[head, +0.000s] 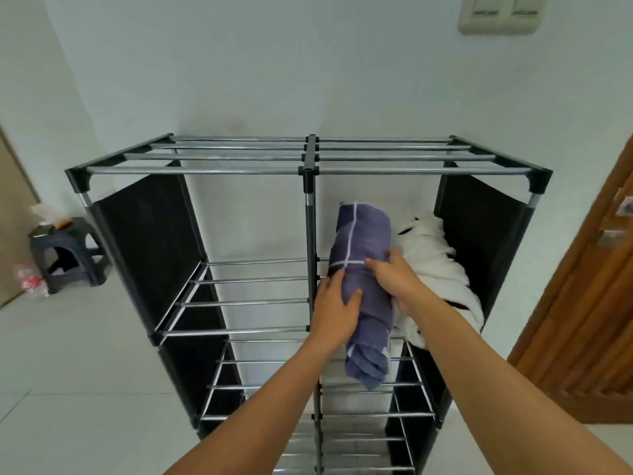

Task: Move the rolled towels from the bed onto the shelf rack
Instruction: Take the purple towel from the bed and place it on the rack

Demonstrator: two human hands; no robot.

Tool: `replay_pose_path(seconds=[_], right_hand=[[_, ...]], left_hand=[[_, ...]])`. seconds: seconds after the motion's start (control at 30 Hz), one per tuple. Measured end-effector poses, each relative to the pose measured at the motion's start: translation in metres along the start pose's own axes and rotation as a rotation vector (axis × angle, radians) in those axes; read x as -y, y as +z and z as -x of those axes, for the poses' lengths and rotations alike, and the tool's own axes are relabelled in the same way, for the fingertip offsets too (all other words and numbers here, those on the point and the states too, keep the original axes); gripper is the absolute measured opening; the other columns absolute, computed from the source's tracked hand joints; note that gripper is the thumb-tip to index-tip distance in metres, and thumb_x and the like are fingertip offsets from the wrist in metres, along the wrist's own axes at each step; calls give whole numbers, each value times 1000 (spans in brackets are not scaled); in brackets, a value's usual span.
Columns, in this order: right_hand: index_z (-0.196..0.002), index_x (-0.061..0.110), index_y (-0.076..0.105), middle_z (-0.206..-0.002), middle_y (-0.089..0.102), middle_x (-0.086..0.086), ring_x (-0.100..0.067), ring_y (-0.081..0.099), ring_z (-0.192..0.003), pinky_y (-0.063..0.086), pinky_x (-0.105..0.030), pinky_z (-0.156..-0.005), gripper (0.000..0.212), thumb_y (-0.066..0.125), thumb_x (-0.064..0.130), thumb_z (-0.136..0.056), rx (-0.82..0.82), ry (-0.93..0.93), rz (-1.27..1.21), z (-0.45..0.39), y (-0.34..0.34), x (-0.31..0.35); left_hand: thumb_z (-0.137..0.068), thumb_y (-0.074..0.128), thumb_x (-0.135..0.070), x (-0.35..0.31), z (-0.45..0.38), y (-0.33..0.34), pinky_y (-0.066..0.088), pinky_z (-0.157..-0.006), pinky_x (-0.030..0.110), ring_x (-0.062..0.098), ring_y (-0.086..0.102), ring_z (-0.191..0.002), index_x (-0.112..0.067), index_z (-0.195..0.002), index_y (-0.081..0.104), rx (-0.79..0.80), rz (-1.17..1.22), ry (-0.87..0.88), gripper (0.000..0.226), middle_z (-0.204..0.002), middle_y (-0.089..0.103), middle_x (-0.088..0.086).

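Blue-grey with thin white lines, the rolled towel lies lengthwise on the second tier of the shelf rack, in the right-hand bay, its near end hanging out past the front bar. Both hands are on it. The left hand wraps the roll's left side near the middle post, thumb laid across the front of the cloth and fingers curled round behind, so its grip is closed on the towel. The right hand comes over the top from the right, fingers bent down onto the white cross of the pattern and thumb tucked toward the underside; that grip is also closed on the same towel.

Just beside it, touching along its right flank, a white rolled towel with small dark markings rests on the same tier, against the rack's black fabric side panel.

The rack has chrome bars and black plastic corner joints and stands against a pale wall. The left-hand bay shows only bars. On the floor at far left a dark plastic stool carries a tissue box, with a crumpled clear bag at its foot. A wooden door fills the right edge, and a wall switch plate sits at top right.
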State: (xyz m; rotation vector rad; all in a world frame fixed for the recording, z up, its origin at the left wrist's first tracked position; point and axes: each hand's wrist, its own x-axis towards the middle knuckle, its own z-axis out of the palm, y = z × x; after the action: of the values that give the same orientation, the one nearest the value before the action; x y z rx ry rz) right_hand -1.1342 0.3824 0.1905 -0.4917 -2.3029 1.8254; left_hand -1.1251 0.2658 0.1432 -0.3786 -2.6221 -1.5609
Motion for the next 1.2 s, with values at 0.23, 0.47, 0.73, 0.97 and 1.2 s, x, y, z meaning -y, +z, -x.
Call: replay_pose_path(seconds=[0.23,0.47,0.73,0.97,1.2], right_hand=[[-124,4,52,-126,59,-18,-32,55,-114,41,-31,-88,36,45,6,-89,75,-140,513,-1,-9,-17],[-126,8,53,-126,61,-15,-33,58,-112,44,-33,-85,52,59,41,-87,137,-127,760,0,-18,-9],[-103,6,55,-105,64,-16,-32,60,-98,44,-32,-76,28,55,30,-89,127,-145,827,10,-7,-19],[-96,0,60,-103,67,-24,-37,62,-95,46,-37,-78,21,48,16,-93,50,-272,881,13,-11,-20],[-103,4,59,-106,66,-20,-36,60,-97,43,-34,-77,18,45,10,-93,-67,-292,722,2,-4,-15]], left_hand=[[-96,47,-31,11,6,7,29,-117,39,25,30,-142,-21,-153,21,104,-9,-49,63,-157,23,9],[-81,72,-24,25,58,13,37,-111,30,17,34,-139,-29,-153,2,77,175,-106,101,-156,17,1],[-86,59,12,4,67,30,43,-50,-1,-37,48,-67,-21,-153,-3,99,463,-202,97,-152,29,0],[-87,58,11,1,62,37,46,-49,4,-24,59,-58,-21,-153,11,40,524,-176,87,-84,55,-31],[-82,69,0,15,27,38,48,-95,15,4,54,-123,-32,-153,11,0,462,-133,96,-153,35,2]])
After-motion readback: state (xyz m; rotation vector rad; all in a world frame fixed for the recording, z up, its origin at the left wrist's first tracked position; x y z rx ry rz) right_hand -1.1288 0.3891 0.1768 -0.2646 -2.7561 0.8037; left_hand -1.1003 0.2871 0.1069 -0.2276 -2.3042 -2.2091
